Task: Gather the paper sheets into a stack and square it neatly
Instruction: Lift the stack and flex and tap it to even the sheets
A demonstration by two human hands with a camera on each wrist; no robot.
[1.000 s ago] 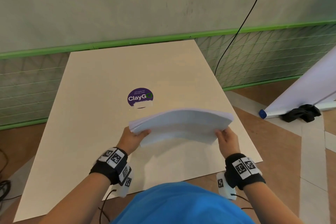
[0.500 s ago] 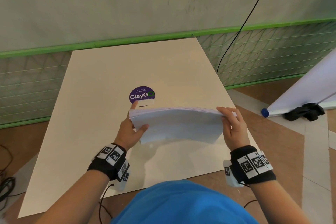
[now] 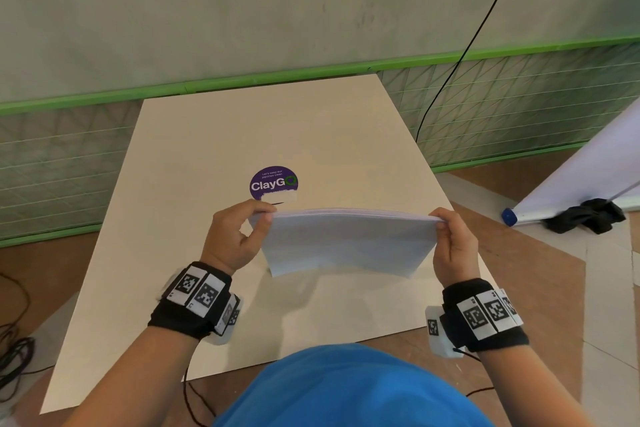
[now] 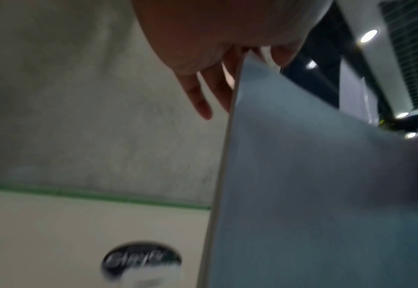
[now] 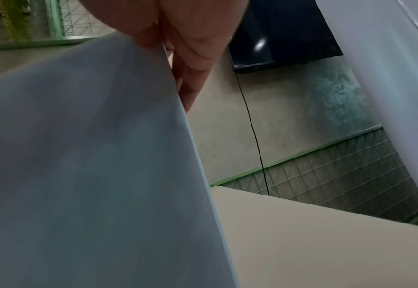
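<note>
The left hand's fingers (image 3: 258,218) are curled over the top left corner of the paper stack (image 3: 346,243), thumb on the near face; the right hand's fingers (image 3: 440,217) pinch the top right corner the same way. So the left hand (image 3: 230,236) and right hand (image 3: 452,246) each hold an upper corner, with the sheets hanging between them above the cream board (image 3: 173,253), toward its 5 o'clock part.

A second ago the stack lay nearly flat, sagging, gripped at its side edges. It has since been tipped up onto its long edge, and both hands have slid to the top. The bottom edge looks clear of the board.

The gathering looks done; I'd say a tap down on the board comes next.

The purple ClayGo sticker (image 3: 273,184) sits just beyond, at 12 o'clock from the left hand.
</note>
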